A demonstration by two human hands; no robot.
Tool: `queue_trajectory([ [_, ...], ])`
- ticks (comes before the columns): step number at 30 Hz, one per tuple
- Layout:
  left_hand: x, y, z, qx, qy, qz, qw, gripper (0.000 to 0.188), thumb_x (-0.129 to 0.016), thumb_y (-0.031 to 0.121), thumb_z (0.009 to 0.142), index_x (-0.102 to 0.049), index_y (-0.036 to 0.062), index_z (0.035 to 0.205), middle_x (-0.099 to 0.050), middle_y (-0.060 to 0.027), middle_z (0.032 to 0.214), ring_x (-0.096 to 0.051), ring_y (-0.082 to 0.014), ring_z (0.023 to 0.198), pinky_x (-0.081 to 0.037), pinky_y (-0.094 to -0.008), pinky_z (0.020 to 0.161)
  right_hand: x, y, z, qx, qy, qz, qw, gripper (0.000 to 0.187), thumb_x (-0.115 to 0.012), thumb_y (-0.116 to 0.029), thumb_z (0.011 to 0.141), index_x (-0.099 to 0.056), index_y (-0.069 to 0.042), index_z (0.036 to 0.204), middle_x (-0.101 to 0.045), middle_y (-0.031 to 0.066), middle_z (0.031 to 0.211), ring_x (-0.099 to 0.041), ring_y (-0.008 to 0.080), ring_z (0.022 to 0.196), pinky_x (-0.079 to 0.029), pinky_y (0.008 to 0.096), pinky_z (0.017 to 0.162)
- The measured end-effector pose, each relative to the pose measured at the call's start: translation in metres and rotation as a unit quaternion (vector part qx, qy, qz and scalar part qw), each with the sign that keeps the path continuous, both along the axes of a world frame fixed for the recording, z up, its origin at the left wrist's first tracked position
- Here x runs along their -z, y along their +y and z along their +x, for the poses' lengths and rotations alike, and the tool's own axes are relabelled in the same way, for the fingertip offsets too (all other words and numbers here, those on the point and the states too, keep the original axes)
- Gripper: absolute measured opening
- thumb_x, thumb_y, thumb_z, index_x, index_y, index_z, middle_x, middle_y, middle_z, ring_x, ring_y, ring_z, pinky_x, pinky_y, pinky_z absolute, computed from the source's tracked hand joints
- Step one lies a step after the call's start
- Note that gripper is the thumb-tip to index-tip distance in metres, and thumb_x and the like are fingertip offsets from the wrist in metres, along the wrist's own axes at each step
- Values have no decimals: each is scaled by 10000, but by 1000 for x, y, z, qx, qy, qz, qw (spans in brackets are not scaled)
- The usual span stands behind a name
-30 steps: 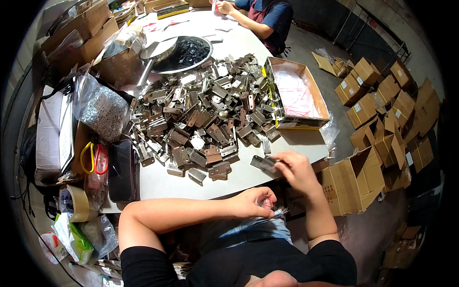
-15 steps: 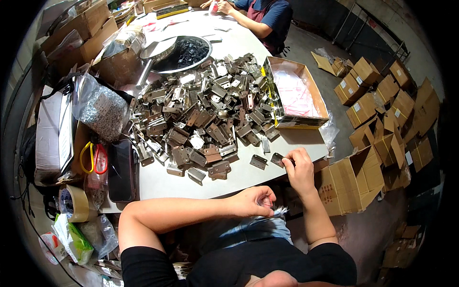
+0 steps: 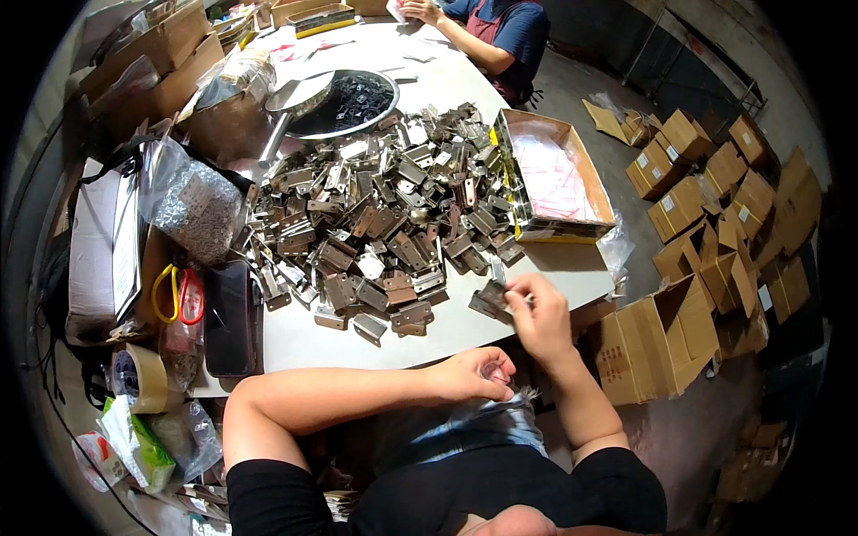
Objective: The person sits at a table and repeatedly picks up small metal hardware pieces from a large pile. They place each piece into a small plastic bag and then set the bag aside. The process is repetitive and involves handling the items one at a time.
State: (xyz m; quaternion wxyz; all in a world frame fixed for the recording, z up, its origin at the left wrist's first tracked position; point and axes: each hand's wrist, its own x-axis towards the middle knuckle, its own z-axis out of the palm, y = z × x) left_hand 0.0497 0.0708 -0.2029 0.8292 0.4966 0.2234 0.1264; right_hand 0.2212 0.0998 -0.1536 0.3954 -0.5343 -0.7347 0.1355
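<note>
My right hand (image 3: 540, 317) is closed at the near right edge of the table, its fingers pinching metal brackets (image 3: 491, 300). The dark, flat brackets sit close together at the fingertips; how many there are I cannot tell. Over my lap, my left hand (image 3: 475, 374) curls round a small clear plastic bag (image 3: 494, 372) with a trace of pink, mostly hidden by the fingers. Beyond both hands spreads a large heap of metal brackets (image 3: 384, 214), bent and drilled with holes. Right of the heap, an open carton (image 3: 590, 231) contains pink-and-white plastic bags (image 3: 550, 174).
A steel bowl (image 3: 391, 105) of black parts and a metal scoop (image 3: 279, 134) stand behind the heap. On the left lie a bag of screws (image 3: 192, 210), scissors (image 3: 189, 299), a dark phone-like case (image 3: 228, 322) and tape (image 3: 147, 380). Cartons (image 3: 657, 344) cover the floor. A person (image 3: 500, 40) sits opposite.
My right hand has moved left from one bracket to the bracket beside it, bringing the two together. My left hand has stayed where it was.
</note>
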Motion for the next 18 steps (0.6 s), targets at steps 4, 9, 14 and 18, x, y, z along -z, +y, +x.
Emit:
queue_trajectory([
  [4,-4,0,-1,2,-1,-12,1000,366,-753,49,824,-524,34,1109,-544,16,903,-532,-72,841,-454,-227,776,-5,5,6,48,-9,97,994,84,-643,-3,809,-575,-6,857,-614,162,861,-600,359,812,-478,423,740],
  [9,1,1,-1,10,-20,-34,999,355,-742,45,830,-521,32,1107,-545,10,906,-551,-79,868,-459,-230,784,14,0,-4,-42,-76,35,996,115,-677,-39,793,-573,-19,839,-606,145,834,-584,354,811,-468,439,741],
  [14,-5,2,-2,7,-4,-38,999,363,-736,43,834,-508,35,1117,-558,4,912,-573,-84,877,-466,-233,795,14,2,-5,-33,-54,-33,997,102,-683,-63,799,-617,-3,849,-621,151,814,-608,328,780,-485,406,714],
  [18,-2,4,-4,1,3,-67,998,385,-736,43,834,-497,36,1136,-573,3,913,-585,-89,878,-477,-232,801,5,0,0,-63,-54,-63,995,102,-679,-105,809,-648,-14,844,-624,144,809,-609,335,777,-491,406,707],
])
